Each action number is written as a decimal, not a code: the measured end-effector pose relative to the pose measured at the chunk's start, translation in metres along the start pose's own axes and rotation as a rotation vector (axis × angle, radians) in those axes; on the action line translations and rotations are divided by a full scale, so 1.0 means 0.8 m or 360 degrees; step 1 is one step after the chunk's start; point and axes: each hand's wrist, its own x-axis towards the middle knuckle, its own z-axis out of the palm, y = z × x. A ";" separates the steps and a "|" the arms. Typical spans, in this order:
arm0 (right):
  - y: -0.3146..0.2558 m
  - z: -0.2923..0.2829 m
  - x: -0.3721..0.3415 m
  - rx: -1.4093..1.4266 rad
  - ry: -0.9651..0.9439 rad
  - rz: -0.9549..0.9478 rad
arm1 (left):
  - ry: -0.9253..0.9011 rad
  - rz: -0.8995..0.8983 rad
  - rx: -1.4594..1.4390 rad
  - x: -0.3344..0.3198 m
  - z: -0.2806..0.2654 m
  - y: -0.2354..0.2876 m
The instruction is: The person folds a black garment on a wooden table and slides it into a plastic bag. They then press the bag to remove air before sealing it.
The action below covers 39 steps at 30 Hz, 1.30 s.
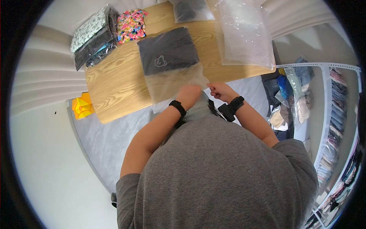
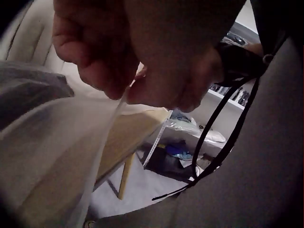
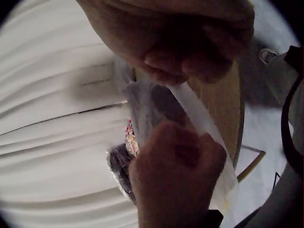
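Note:
A frosted plastic bag (image 1: 171, 86) lies on the wooden table, its near end reaching past the table's front edge. Inside it is a folded dark grey garment (image 1: 167, 49) with a white bear outline, filling the far part. My left hand (image 1: 189, 95) grips the bag's near edge with curled fingers. Just to its right, my right hand (image 1: 223, 92) pinches the bag's near right corner between thumb and fingers. Seen from the left wrist, the two hands are close together and the bag's edge hangs as a pale taut sheet below them.
On the wooden table (image 1: 118, 87) are bagged folded clothes (image 1: 93, 36), a colourful patterned bundle (image 1: 131, 24), another bagged dark item (image 1: 190, 10) and a stack of clear bags (image 1: 246, 34). Hanging clothes (image 1: 333, 114) fill a rack at right. A yellow object (image 1: 82, 106) stands left.

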 end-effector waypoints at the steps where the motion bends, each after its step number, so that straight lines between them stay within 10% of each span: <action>1: -0.002 -0.003 -0.002 0.0001 -0.0003 0.0002 | -0.0002 -0.0003 0.0000 -0.008 -0.006 -0.006; 10: 0.007 -0.023 0.002 -0.0034 -0.0405 -0.0074 | -0.0117 -0.0164 -0.0243 -0.101 -0.056 -0.076; 16: 0.004 -0.062 0.027 -0.2317 0.0920 -0.1456 | 0.0404 -0.0506 0.0072 -0.160 -0.050 -0.163; 18: -0.010 -0.050 0.040 -0.2243 0.0827 -0.1405 | 0.0421 -0.0470 0.0330 -0.158 -0.032 -0.186; 20: -0.016 -0.045 0.070 -0.2858 0.0732 -0.2032 | 0.0239 -0.0312 0.0635 -0.151 -0.012 -0.209; 31: -0.045 -0.029 0.095 -0.2681 0.0015 -0.1831 | 0.0032 0.0059 0.0274 -0.113 -0.038 -0.216; 33: -0.047 -0.041 0.091 -0.2685 -0.0074 -0.1724 | 0.0039 -0.0349 -0.0840 -0.114 -0.040 -0.215; 36: -0.036 -0.051 0.108 -0.2422 -0.0159 -0.1699 | 0.0119 -0.0809 -0.1345 -0.118 -0.044 -0.199; 38: -0.017 -0.054 0.128 -0.1011 -0.0213 -0.1359 | 0.0459 -0.0779 -0.1163 -0.115 -0.028 -0.197; 39: -0.021 -0.051 0.121 -0.1013 -0.0207 -0.1369 | 0.0782 -0.0753 -0.0984 -0.110 -0.022 -0.197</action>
